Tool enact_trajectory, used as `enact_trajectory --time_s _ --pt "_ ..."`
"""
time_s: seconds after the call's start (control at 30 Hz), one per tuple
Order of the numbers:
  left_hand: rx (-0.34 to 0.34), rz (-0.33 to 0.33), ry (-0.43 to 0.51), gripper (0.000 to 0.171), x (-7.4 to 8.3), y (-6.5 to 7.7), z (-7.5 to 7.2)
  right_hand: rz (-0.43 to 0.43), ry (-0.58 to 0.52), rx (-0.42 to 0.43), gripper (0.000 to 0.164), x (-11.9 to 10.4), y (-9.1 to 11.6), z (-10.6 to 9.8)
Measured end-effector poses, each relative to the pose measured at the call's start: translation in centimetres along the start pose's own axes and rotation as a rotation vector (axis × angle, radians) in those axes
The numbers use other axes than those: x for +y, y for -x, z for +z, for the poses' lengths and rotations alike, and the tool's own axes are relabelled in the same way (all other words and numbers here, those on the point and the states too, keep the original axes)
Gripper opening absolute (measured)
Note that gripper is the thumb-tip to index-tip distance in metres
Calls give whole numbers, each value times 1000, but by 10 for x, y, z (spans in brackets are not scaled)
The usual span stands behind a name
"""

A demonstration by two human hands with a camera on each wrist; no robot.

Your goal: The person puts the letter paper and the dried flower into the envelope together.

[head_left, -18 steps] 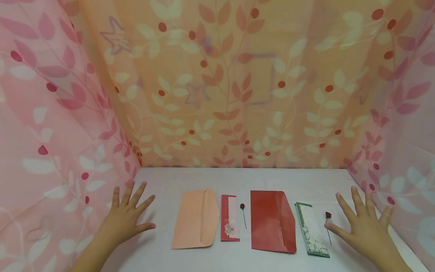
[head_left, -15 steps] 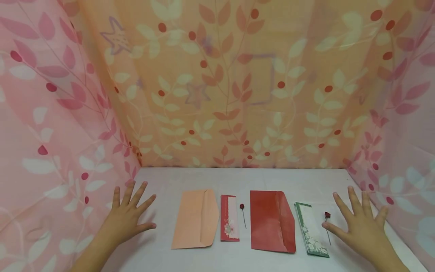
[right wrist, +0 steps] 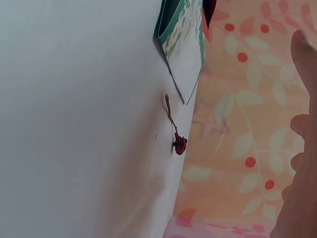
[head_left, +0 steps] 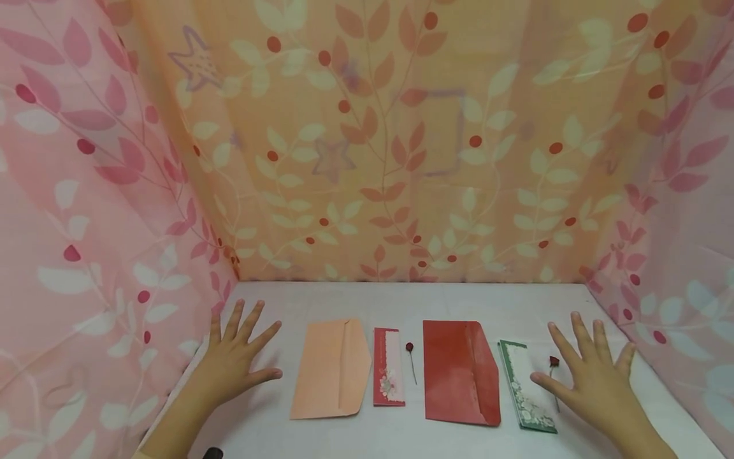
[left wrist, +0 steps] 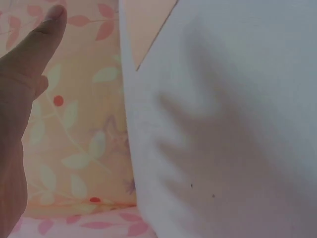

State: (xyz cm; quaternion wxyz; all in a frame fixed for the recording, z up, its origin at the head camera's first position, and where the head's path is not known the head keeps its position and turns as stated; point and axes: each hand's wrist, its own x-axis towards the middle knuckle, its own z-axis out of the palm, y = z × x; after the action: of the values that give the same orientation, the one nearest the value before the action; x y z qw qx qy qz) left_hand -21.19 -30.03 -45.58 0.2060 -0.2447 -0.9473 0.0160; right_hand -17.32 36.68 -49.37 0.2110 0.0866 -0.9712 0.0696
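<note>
At lower left of the head frame, the left hand (head_left: 234, 366) has shifted inward, toward the peach envelope (head_left: 321, 370); at lower right, the right hand (head_left: 596, 386) has also drawn a little toward centre. Both grips: fingers spread apart, nothing held. A dark object (head_left: 213, 453) has entered at the bottom edge.

Layout on the table (head_left: 287, 303) unchanged, lower centre, left to right: peach envelope, pink card (head_left: 388, 367), a small rose (head_left: 410, 347), red envelope (head_left: 453, 373), green card (head_left: 524, 386), second rose (head_left: 554, 361). Judgement: both hands nearer the items, handling not begun.

Hard to read: the right thumb crosses in front of the second rose's stem and its tip overlaps the green card's edge; contact looks unlikely, since the right wrist view shows the hand apart from both. That view cuts off most of the hand and of the red envelope. Left wrist view: only a corner of the peach envelope, at top. Dark object mostly cropped; identity unknown. Card lettering too small to read.
</note>
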Motion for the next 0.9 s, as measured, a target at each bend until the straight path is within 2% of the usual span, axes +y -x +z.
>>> enact_trajectory --time_s 0.2,0.57,0.9 --pt "-56 -13 80 92 4 -8 2 -3 -2 -3 113 -9 -6 2" --pt "-55 -3 196 96 12 -15 5 -5 -22 1 112 -23 -4 6" --pt "-55 22 294 100 29 -26 11 -58 -36 26 113 -33 -8 13"
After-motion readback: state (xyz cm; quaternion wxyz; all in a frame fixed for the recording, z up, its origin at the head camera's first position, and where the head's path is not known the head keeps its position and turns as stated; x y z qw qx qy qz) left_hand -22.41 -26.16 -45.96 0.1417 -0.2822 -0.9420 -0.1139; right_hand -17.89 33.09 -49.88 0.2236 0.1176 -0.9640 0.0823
